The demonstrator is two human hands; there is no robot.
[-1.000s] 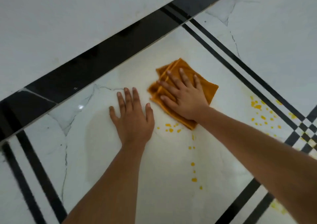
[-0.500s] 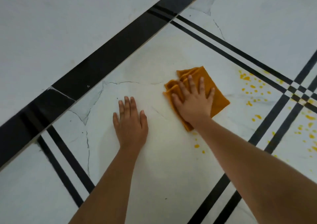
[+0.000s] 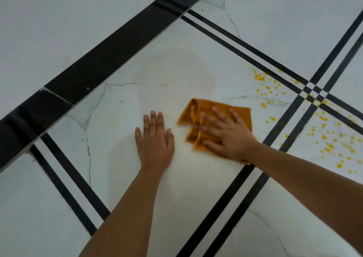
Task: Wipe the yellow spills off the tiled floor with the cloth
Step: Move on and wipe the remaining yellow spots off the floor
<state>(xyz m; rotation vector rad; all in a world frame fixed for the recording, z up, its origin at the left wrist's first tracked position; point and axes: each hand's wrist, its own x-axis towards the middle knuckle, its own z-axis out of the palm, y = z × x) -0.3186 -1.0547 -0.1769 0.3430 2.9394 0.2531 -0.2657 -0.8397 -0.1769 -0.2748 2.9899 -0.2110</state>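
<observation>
A folded orange cloth (image 3: pixel 193 112) lies flat on the white marble floor tile (image 3: pixel 167 73). My right hand (image 3: pixel 225 132) presses down on it with fingers spread and straight; the hand is motion-blurred. Just left of the cloth, my left hand (image 3: pixel 155 140) rests flat on the bare tile, fingers straight. Yellow spill drops (image 3: pixel 269 87) are scattered to the right of the cloth near the crossing black lines, and a denser patch of yellow drops (image 3: pixel 332 140) lies on the tile beyond the double black stripes.
A wide black band (image 3: pixel 110 50) runs diagonally across the upper left. Thin double black stripes (image 3: pixel 243 50) cross at the right and another pair (image 3: pixel 64 182) runs at the lower left. A faint damp smear (image 3: pixel 176 66) shows above the hands.
My right hand slid the cloth toward me and to the right, over the drops that lay below it; those drops are no longer visible. The left hand stayed planted.
</observation>
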